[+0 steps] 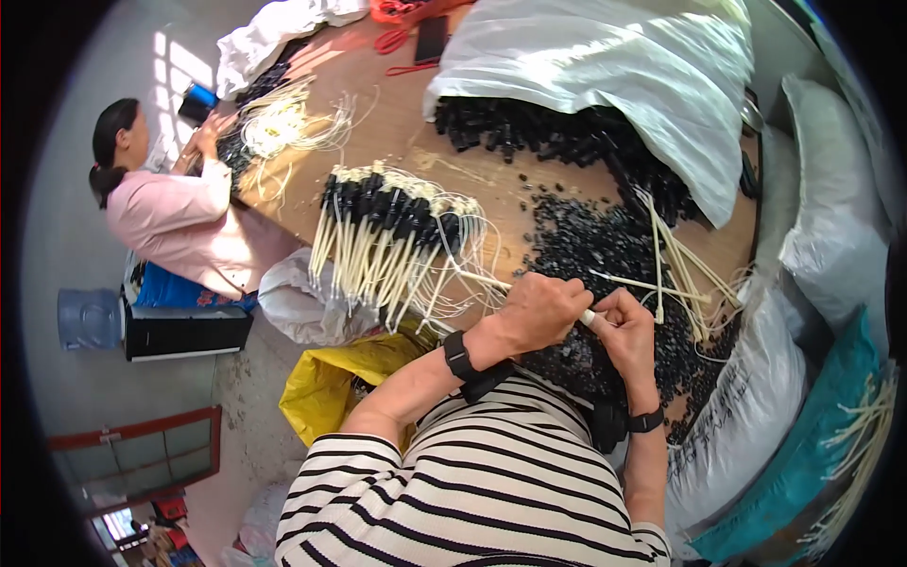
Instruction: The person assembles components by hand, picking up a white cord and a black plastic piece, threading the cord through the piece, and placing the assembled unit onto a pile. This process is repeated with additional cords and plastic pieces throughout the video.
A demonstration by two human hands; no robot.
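Observation:
My left hand (543, 310) is closed around a thin cream-coloured rod (484, 280), whose end sticks out to its left. Close by on the right, my right hand (625, 333) has thumb and fingers pinched together. A short white piece (588, 317) shows between the two hands; whether it is part of the rod is unclear. Below them spreads a heap of small black plastic pieces (576, 231). To the left lies a bundle of cream rods (368, 248) with black sleeves and thin white wires. More loose cream rods (673, 260) lie beside my right hand.
A large white sack (586, 57) spills black tubes (539, 132) onto the wooden table (397, 123). White and teal sacks (803, 463) stand at the right. A yellow bag (326, 383) hangs near my left arm. Across the far left corner, a person in pink (179, 213) works.

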